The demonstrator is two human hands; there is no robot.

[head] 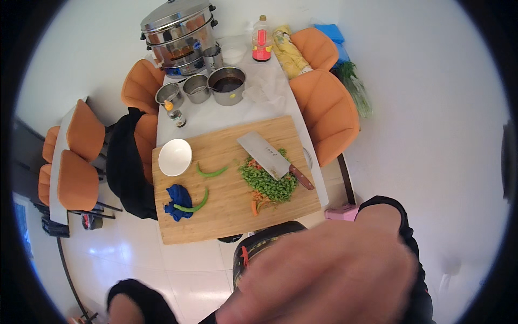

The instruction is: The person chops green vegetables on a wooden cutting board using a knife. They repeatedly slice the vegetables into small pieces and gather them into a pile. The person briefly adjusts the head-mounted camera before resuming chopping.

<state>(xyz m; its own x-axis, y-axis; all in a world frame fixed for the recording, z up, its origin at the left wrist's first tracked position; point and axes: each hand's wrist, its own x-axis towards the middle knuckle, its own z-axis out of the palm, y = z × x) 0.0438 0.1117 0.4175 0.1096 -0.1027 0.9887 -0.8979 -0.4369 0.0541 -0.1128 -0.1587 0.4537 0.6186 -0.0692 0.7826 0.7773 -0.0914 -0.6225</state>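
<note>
My right hand [323,271] is raised close to the camera, large and blurred, its fingers running off the bottom edge. What it holds, if anything, is hidden. Of my left hand [126,310], only skin by the black cuff shows at the lower left. A bamboo cutting board [226,188] lies before me on the table. On it, a cleaver [263,154] with a wooden handle rests flat over chopped green vegetable [269,182] with orange bits. Two green chili peppers [212,173] lie left of the pile, one partly over a crumpled blue cloth [178,200]. Behind the cloth stands a white bowl [175,157].
Behind the board are metal pots, one with dark liquid [227,85], a small yellow-capped bottle [175,114], a stainless steamer [178,38] and a red-labelled bottle [262,40]. Orange chairs [325,115] flank the table, a black garment [131,166] over one. A pink object [342,212] stands low at right.
</note>
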